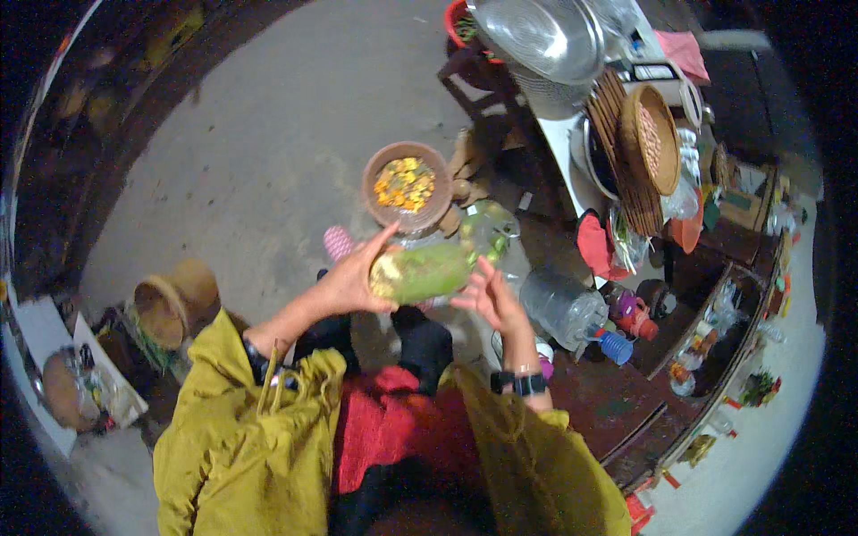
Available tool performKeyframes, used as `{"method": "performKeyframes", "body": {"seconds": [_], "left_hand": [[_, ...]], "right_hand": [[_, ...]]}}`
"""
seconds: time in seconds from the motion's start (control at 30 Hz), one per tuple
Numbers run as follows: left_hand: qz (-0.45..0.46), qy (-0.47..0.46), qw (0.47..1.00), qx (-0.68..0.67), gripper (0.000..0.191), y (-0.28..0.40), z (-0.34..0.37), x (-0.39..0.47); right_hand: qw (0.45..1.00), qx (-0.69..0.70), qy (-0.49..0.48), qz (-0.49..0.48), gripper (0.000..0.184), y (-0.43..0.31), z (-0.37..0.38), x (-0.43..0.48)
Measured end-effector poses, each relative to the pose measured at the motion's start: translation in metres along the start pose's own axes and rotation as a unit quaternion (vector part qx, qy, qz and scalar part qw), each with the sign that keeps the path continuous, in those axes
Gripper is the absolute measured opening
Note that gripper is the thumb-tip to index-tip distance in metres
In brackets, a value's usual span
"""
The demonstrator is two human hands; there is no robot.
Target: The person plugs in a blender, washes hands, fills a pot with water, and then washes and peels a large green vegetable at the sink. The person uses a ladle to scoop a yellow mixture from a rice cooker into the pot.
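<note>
A large green gourd (pixel 429 273), pale yellow and rough at its left end, is held up in front of me. My left hand (pixel 355 278) grips that left end, with the thumb stretched along the top. Beside the right end is my right hand (pixel 495 298), palm turned in and fingers apart; whether a fingertip touches the skin I cannot tell. Beyond the gourd, a brownish-pink basin (pixel 373 177) on the floor contains orange and yellow pieces (pixel 405 186). Just right of it lies a clear plastic bag (pixel 493 224) with green items inside.
At right, a white-edged table (pixel 558 151) bears metal colanders (pixel 536 37) and a woven basket (pixel 630 134) of pinkish kernels. A large plastic water bottle (pixel 560 308) lies near my right wrist. Another woven basket (pixel 161 311) sits on the floor at left.
</note>
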State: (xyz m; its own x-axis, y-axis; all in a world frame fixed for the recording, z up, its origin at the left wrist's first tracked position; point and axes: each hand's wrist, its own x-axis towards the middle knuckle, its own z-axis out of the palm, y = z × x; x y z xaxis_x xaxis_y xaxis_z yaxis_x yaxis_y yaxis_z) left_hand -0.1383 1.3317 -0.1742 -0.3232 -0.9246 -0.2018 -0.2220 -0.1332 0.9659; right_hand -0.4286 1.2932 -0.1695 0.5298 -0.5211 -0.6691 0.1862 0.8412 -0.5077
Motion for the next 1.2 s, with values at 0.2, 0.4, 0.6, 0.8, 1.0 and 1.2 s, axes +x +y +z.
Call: {"method": "performKeyframes", "body": {"seconds": [0.2, 0.4, 0.6, 0.8, 1.0, 1.2], "left_hand": [[0.024, 0.086, 0.985, 0.145, 0.11, 0.085, -0.112, -0.062], [-0.009, 0.456, 0.858, 0.236, 0.101, 0.09, -0.199, -0.126], [-0.071, 0.502, 0.794, -0.336, 0.093, 0.066, -0.238, -0.143], [0.125, 0.457, 0.79, -0.39, 0.09, 0.088, -0.317, -0.127], [0.175, 0.557, 0.724, -0.367, 0.061, 0.1, -0.389, -0.148], [0.236, 0.635, 0.62, -0.396, 0.035, 0.096, -0.409, -0.149]], "right_hand": [[0.984, -0.154, -0.083, -0.039, 0.079, -0.049, 0.174, 0.049], [0.98, -0.133, -0.129, -0.076, 0.065, -0.07, 0.28, 0.108], [0.989, -0.035, -0.139, 0.047, 0.065, -0.071, 0.352, 0.164], [0.951, -0.067, -0.247, 0.173, 0.071, -0.08, 0.433, 0.212], [0.898, -0.103, -0.294, 0.312, 0.072, -0.092, 0.505, 0.268], [0.855, -0.238, -0.38, 0.26, 0.075, -0.103, 0.541, 0.305]]}}
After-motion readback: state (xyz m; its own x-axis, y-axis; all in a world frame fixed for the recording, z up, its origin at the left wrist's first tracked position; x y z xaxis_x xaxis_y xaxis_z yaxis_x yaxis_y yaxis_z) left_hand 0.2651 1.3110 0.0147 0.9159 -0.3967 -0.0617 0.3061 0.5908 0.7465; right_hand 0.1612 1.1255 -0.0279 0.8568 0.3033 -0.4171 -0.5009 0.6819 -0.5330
